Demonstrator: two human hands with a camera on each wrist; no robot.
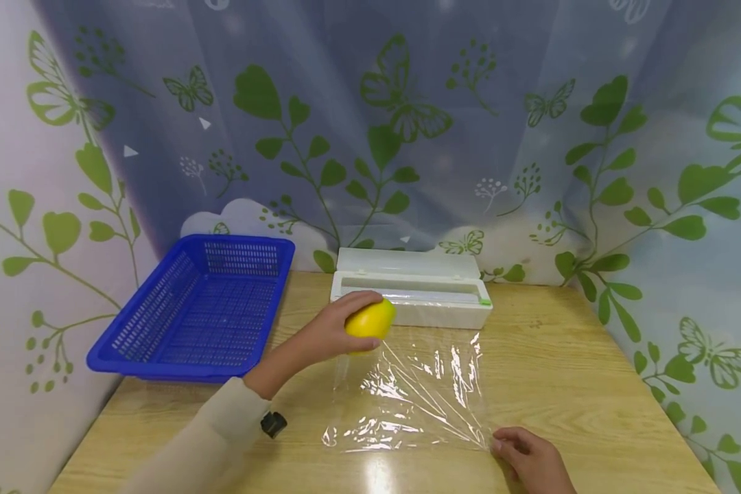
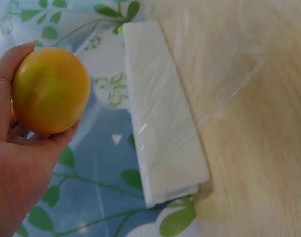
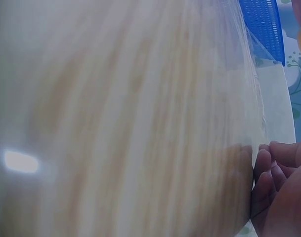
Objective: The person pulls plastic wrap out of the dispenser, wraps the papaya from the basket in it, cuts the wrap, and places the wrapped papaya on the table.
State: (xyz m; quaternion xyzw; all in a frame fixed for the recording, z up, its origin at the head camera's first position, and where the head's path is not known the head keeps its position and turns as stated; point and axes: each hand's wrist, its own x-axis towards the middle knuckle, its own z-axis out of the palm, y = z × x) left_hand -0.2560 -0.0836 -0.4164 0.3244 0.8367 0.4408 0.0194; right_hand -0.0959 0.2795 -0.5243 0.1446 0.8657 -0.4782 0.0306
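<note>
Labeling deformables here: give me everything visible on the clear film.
The clear film is thin, glossy and see-through, plastic by its look; the wooden table shows through. It runs from the open white box toward the person. Bright highlights and wrinkles mark it, and creases fan from the near right corner, which the right hand pinches. Whether it lies flat on the table, or touches the left hand, I can't tell.
</note>
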